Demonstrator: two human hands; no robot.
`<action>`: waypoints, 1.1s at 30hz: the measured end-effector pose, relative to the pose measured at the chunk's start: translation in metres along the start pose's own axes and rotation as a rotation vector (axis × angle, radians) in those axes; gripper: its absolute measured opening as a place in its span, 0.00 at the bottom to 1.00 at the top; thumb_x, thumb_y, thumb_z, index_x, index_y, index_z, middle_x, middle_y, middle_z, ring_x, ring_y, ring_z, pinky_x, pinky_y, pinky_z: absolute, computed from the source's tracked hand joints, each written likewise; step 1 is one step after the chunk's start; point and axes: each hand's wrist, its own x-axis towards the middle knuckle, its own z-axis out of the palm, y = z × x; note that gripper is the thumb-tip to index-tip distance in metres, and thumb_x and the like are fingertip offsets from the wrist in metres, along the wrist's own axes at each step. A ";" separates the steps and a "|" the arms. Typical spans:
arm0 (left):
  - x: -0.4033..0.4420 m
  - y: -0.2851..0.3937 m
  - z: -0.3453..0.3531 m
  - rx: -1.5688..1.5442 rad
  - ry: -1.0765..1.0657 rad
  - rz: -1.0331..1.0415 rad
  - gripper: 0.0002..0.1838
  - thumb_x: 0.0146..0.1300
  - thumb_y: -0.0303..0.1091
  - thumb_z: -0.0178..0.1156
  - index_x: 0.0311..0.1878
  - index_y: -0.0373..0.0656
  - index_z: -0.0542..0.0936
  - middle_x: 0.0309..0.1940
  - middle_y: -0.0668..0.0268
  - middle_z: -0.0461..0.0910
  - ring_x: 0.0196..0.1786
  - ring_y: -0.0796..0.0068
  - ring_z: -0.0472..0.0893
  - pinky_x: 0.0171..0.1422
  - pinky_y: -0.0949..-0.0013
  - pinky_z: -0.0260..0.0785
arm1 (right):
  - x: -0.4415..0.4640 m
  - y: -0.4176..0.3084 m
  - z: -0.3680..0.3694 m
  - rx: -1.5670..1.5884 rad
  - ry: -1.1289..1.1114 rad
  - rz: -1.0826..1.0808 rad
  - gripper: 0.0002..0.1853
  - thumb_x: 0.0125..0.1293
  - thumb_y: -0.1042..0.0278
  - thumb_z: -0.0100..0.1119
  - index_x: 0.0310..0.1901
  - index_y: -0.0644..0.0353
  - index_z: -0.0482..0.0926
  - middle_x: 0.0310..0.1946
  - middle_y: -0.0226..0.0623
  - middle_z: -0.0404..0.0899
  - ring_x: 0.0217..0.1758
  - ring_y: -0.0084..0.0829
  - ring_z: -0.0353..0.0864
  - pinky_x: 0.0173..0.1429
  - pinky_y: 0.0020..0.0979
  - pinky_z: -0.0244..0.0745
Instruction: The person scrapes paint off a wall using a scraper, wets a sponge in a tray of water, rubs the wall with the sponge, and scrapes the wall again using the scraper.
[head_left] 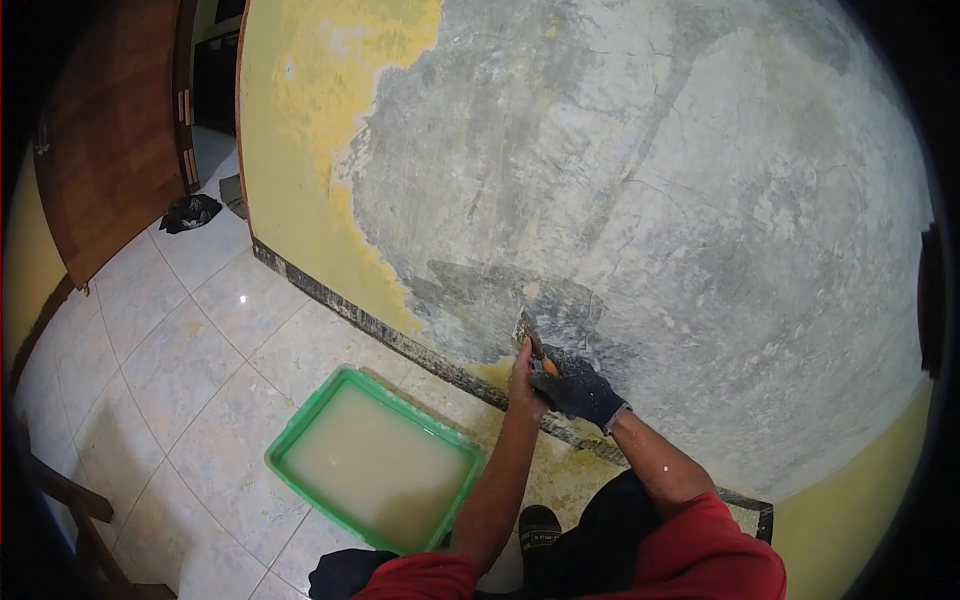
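Observation:
My right hand (582, 390), in a dark work glove, is closed around the orange handle of a scraper (535, 345). The scraper's blade points up toward the wall, with pale residue on it. My bare left hand (524, 382) is right beside the glove, its fingers pressed against the scraper near the blade; some of them are hidden. Just beyond both hands is the wall (700, 200), stripped to grey, patchy plaster with a darker area low down. Yellow paint (300, 150) covers its left part, with a ragged edge.
A green tray (310, 500) of cloudy liquid stands on the tiled floor (200, 400), left of my arms. Along the wall's foot runs a dark, scuffed skirting (340, 318). A wooden door (115, 130) and a black plastic bag (190, 212) are at the far left.

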 end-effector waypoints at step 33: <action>-0.007 0.002 0.000 0.063 0.017 0.018 0.24 0.67 0.57 0.49 0.51 0.46 0.77 0.43 0.60 0.81 0.46 0.60 0.81 0.53 0.54 0.73 | 0.001 0.008 0.004 0.070 -0.092 0.094 0.26 0.63 0.47 0.57 0.53 0.62 0.75 0.45 0.54 0.79 0.50 0.49 0.78 0.53 0.40 0.71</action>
